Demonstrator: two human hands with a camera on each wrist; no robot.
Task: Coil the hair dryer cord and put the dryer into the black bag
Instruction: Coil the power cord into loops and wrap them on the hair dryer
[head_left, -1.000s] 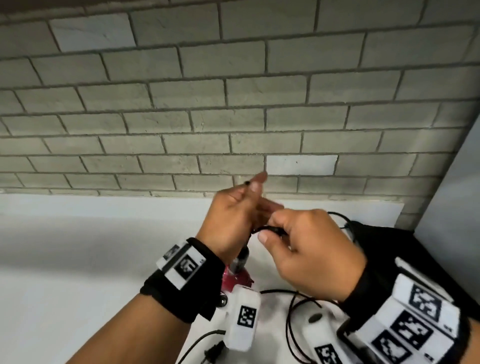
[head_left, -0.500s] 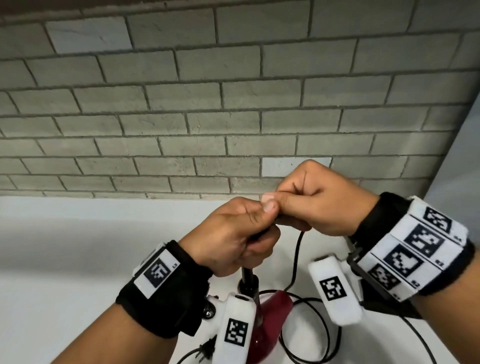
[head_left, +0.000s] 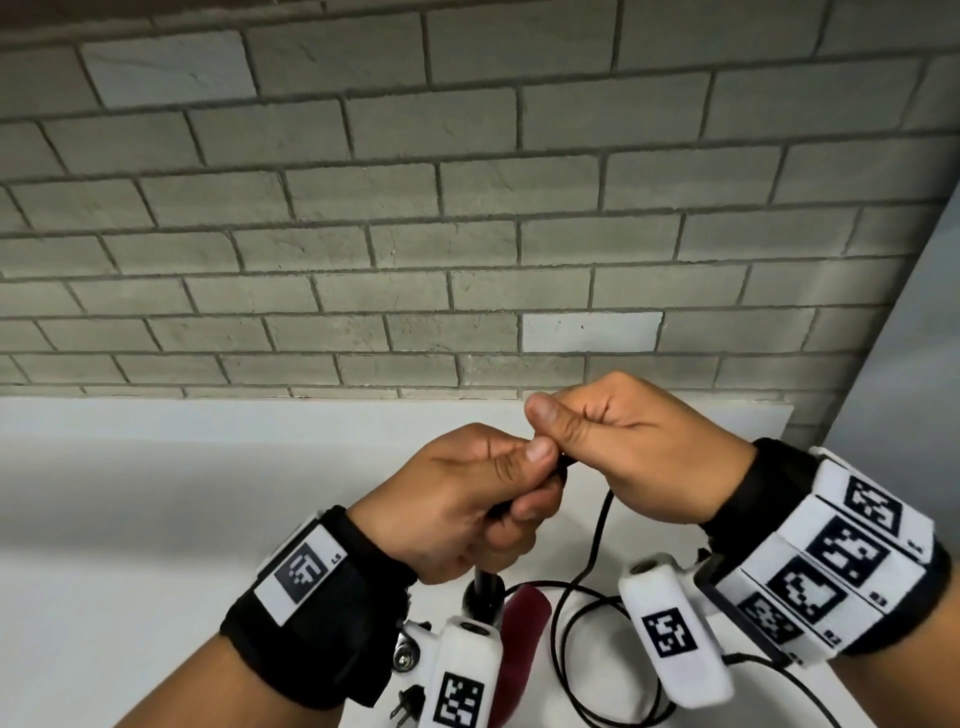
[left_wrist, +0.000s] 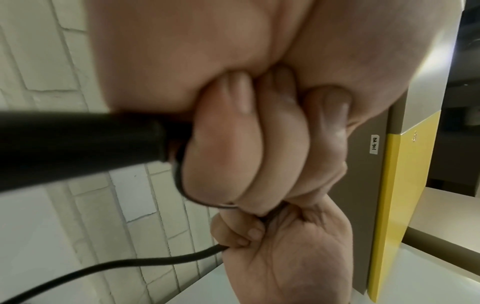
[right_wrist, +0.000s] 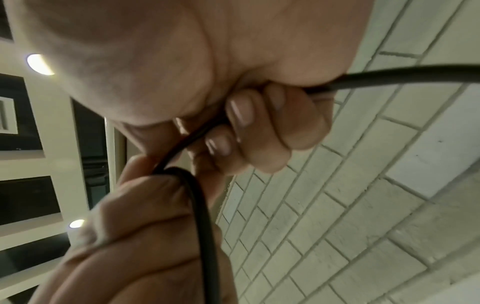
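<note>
My left hand (head_left: 467, 499) grips the black cord end of the hair dryer's handle (head_left: 485, 584), fingers curled tight round it (left_wrist: 233, 154). The dark red dryer body (head_left: 524, 639) hangs below that hand, partly hidden by the wrist camera. Touching the left thumb, just right and above, my right hand (head_left: 623, 447) is a fist round the black cord (head_left: 602, 525). From it the cord drops to loose loops (head_left: 566, 654) on the table. In the right wrist view the cord (right_wrist: 202, 216) bends over my left knuckles. The plug (head_left: 405, 706) lies at the bottom edge. The black bag is out of view.
A white table (head_left: 156, 519) runs under both hands to a grey brick wall (head_left: 467, 208) close behind. A grey panel (head_left: 909, 364) stands at the right. The left wrist view shows a yellow and brown cabinet edge (left_wrist: 394, 185).
My right hand has carried the cord up from beside my left hand to just above it. The dryer has swung under my left hand. The last half second shows little movement.
</note>
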